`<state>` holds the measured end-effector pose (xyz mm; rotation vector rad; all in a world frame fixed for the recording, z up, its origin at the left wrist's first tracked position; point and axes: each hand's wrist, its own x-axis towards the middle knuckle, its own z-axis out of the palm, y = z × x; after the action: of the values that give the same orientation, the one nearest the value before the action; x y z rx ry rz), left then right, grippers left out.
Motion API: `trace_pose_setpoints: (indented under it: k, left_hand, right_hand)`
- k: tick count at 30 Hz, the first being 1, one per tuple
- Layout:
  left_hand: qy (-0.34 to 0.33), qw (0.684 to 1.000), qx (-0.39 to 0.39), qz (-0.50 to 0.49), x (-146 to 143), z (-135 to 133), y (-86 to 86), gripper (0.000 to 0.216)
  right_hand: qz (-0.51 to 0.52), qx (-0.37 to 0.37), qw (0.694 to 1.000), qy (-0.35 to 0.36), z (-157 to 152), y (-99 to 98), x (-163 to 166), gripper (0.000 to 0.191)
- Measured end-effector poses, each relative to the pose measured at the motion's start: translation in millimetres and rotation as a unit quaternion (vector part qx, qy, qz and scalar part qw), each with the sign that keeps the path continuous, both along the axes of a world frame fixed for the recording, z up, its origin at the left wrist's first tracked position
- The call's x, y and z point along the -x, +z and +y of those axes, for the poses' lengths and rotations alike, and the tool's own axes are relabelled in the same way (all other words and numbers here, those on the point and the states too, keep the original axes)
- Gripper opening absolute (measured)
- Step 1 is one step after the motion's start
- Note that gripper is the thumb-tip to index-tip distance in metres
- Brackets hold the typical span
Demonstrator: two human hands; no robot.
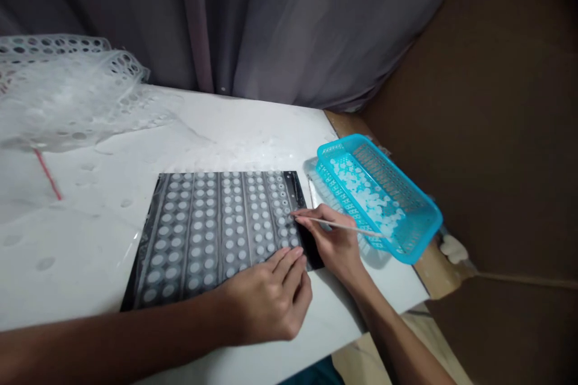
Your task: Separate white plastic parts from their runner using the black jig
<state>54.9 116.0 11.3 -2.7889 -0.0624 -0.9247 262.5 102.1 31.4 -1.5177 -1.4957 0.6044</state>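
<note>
A dark sheet (224, 222) covered in rows of round white discs lies flat on the white table. Across its near right part rests my left hand (275, 289), fingers stretched out and laid on the sheet, holding nothing. My right hand (332, 237) pinches a thin pale stick (347, 227), its tip down at the sheet's right-hand column of discs. A few spots at the top of that column look darker than the others. Beside my right hand stands a blue plastic basket (427, 222) with many small white discs (361, 189) inside.
Crumpled clear plastic sheeting full of round holes (72, 90) lies at the far left, with a red straw-like strip (47, 174) near it. A grey curtain (289, 24) hangs behind the white table (81, 240). Brown board (487, 132) stands along the right.
</note>
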Motion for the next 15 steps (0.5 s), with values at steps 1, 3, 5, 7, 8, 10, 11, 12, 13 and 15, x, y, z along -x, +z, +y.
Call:
trace_pose_setpoints:
  k: [1, 3, 5, 7, 8, 10, 11, 12, 13, 15]
  left_hand:
    - [-0.002, 1.0, 0.002, -0.001, -0.1, 0.4, -1.3, 0.032]
    - [-0.007, 1.0, 0.01, 0.003, -0.1, 1.3, -2.8, 0.032]
    - [-0.011, 1.0, 0.02, 0.006, 0.1, 2.2, -2.3, 0.031]
    - [-0.015, 1.0, 0.023, -0.002, 0.4, 2.8, 0.1, 0.029]
    - [-0.019, 1.0, 0.021, -0.01, 0.5, 2.9, 1.8, 0.028]
    - [-0.036, 0.999, 0.013, -0.025, 0.6, 2.8, 5.0, 0.026]
    - [-0.048, 0.998, 0.01, -0.03, 0.7, 2.6, 6.3, 0.024]
    - [-0.059, 0.998, 0.009, -0.033, 0.7, 2.4, 7.2, 0.023]
    - [-0.066, 0.997, 0.011, -0.033, 0.7, 2.2, 7.6, 0.023]
    - [-0.071, 0.997, 0.015, -0.03, 0.8, 1.9, 7.1, 0.022]
  right_hand:
    - [0.047, 0.002, 0.999, -0.02, 1.6, -0.4, 0.3, 0.021]
    - [0.114, 0.001, 0.993, -0.03, 3.1, 2.7, -0.7, 0.025]
    - [0.135, 0.01, 0.991, -0.007, 1.1, 9.0, -3.3, 0.025]
    - [0.128, 0.028, 0.991, 0.028, -4.2, 14.6, -6.2, 0.02]
    - [0.124, 0.037, 0.991, 0.045, -7.5, 16.2, -7.3, 0.018]
    - [0.121, 0.048, 0.989, 0.064, -13.8, 16.5, -8.2, 0.014]
    - [0.119, 0.049, 0.989, 0.066, -16.3, 15.5, -8.2, 0.013]
    - [0.116, 0.049, 0.99, 0.066, -18.2, 14.2, -7.9, 0.012]
    - [0.111, 0.046, 0.991, 0.064, -19.5, 12.8, -7.7, 0.012]
    - [0.094, 0.039, 0.992, 0.068, -20.9, 10.1, -7.7, 0.012]
